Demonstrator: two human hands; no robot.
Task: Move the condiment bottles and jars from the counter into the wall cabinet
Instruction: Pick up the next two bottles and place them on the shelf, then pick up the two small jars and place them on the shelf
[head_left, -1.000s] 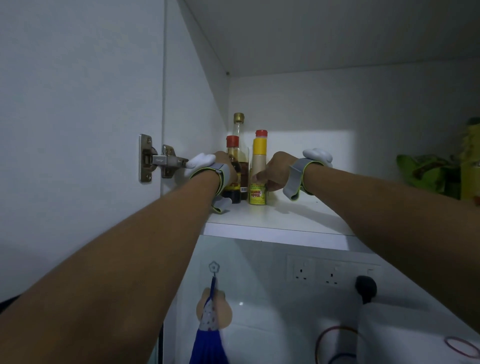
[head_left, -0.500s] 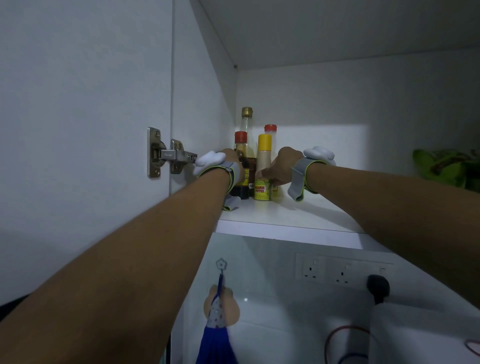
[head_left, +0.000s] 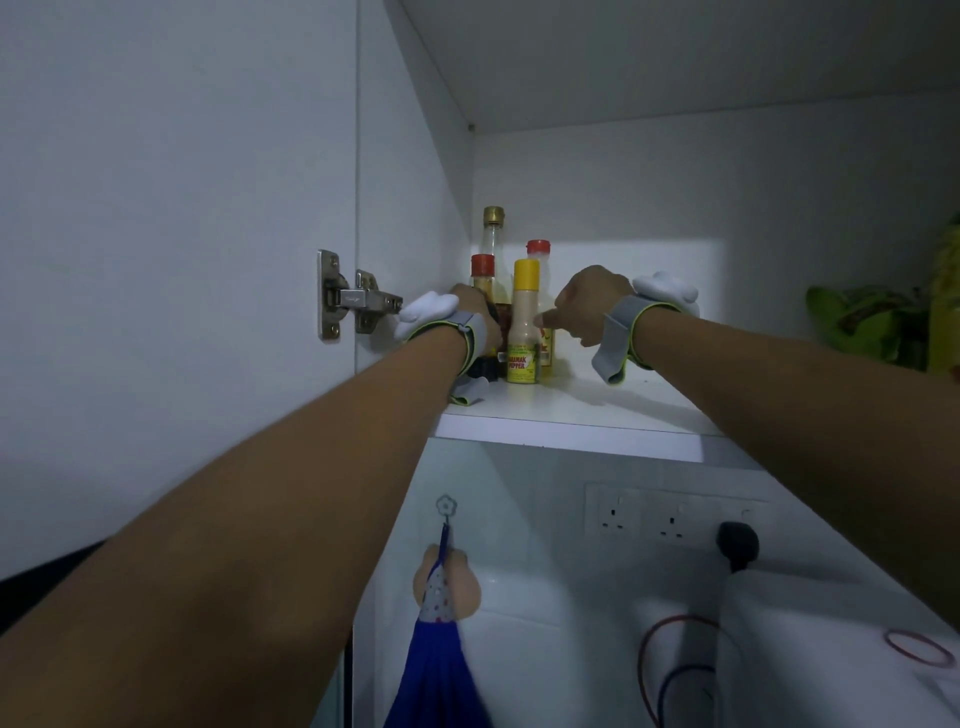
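Against the hinge (head_left: 358, 306) corner, bottles (head_left: 523, 332) stand packed on the shelf (head_left: 571, 410). My left hand (head_left: 475, 317) wraps a dark bottle (head_left: 485, 312); my right hand (head_left: 584, 304) is loosely curled, its grip empty, steadying the group I judge.

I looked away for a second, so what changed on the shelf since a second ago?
The right hand let go of the yellow-capped bottle and drew back to the right. The left hand stayed on the dark bottle. All four bottles remain upright in the corner.

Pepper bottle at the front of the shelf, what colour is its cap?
Yellow, on the pepper bottle, clearest in the head view.
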